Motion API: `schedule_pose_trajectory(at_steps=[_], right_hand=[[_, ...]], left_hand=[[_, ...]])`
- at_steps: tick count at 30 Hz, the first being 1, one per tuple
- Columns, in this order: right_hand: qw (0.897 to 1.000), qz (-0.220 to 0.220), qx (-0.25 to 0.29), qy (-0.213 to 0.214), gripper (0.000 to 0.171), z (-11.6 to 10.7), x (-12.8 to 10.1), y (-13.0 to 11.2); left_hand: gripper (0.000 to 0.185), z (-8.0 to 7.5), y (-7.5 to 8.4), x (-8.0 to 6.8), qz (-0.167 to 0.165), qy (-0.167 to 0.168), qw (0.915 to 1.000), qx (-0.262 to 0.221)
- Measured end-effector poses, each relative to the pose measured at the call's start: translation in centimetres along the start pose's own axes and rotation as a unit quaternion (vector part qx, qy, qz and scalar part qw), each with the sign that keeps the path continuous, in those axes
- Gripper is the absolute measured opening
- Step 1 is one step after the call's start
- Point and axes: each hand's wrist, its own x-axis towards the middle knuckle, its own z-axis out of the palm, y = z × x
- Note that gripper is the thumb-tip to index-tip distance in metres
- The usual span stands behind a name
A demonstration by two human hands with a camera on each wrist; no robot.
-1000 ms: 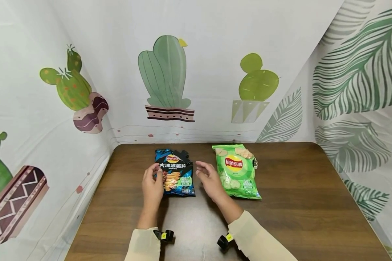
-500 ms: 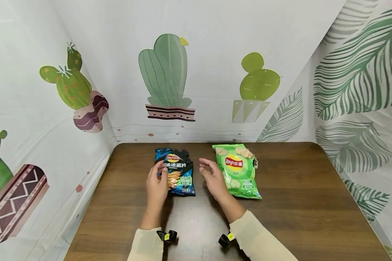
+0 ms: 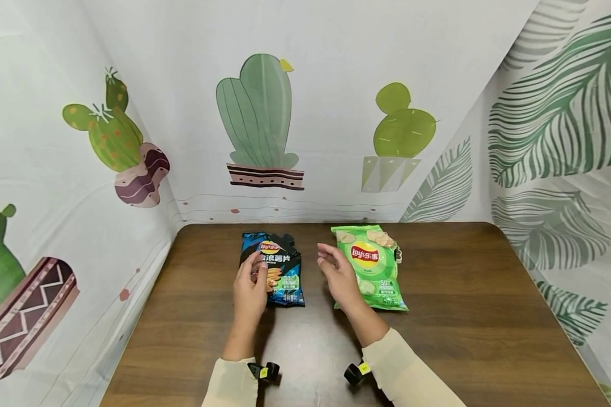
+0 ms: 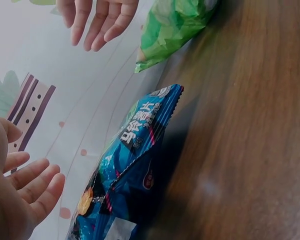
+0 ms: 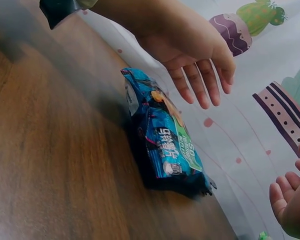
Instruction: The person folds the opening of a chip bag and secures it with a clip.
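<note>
A blue and black bag of potato chips [image 3: 285,287] lies on the table, with a black clip-like piece [image 3: 285,243] at its upper right. My left hand [image 3: 251,291], fingers loosely bent, hovers over this bag's left part and holds nothing. In the left wrist view, the same hand [image 4: 27,192] is raised above the blue bag [image 4: 135,145]. A green bag of potato chips [image 3: 371,265] lies to the right. My right hand [image 3: 342,280] overlaps its left edge in the head view, palm turned inward. Relaxed fingers of the right hand [image 5: 292,200] show in the right wrist view, with nothing in them.
The brown wooden table [image 3: 463,316] ends at a white curtain [image 3: 331,113] printed with cacti and leaves. A small light-coloured item [image 3: 399,254] shows at the green bag's right edge. Black camera mounts [image 3: 266,372] sit at both wrists.
Both hands have drifted to the right. The left now covers more of the blue bag, and the right has moved from between the bags to the green bag's left edge. Both bags stay put.
</note>
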Motion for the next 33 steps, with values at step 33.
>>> schedule_pose_trajectory(at_steps=[33], right_hand=[[0.999,-0.031,-0.019,0.013,0.036,-3.2,0.7,-0.1]], left_hand=[[0.041,2.3,0.0,-1.8,-0.004,-0.054,0.9983,-0.020]])
